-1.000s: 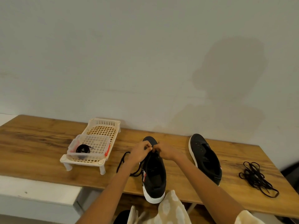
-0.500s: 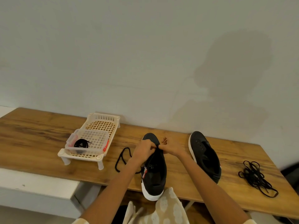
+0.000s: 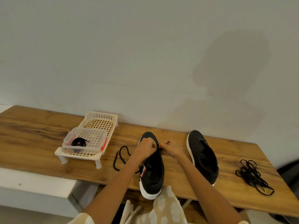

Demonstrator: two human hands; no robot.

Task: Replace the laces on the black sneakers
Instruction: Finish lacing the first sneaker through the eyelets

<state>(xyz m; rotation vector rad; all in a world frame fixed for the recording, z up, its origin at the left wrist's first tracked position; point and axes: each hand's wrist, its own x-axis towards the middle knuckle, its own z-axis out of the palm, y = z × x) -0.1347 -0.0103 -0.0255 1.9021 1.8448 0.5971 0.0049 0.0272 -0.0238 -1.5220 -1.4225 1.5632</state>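
Two black sneakers with white soles stand on the wooden table [image 3: 32, 139]. My left hand [image 3: 145, 148] and my right hand [image 3: 171, 148] meet over the front eyelets of the near sneaker [image 3: 152, 168]. Both hands pinch a black lace [image 3: 121, 156] whose loose end loops on the table to the left of this shoe. The second sneaker [image 3: 203, 156] lies to the right with bare eyelets and no lace. The fingertips hide where the lace enters the shoe.
A cream plastic rack [image 3: 97, 123] at the left carries a clear box [image 3: 85, 143] with a coiled black lace [image 3: 78, 142]. A tangled pile of black laces [image 3: 252, 174] lies at the right. The wall runs along the table's far edge.
The view has tilted up a little, so the table sits lower in frame. My hands stay together at the near sneaker's front eyelets, shifting slightly toward the toe.
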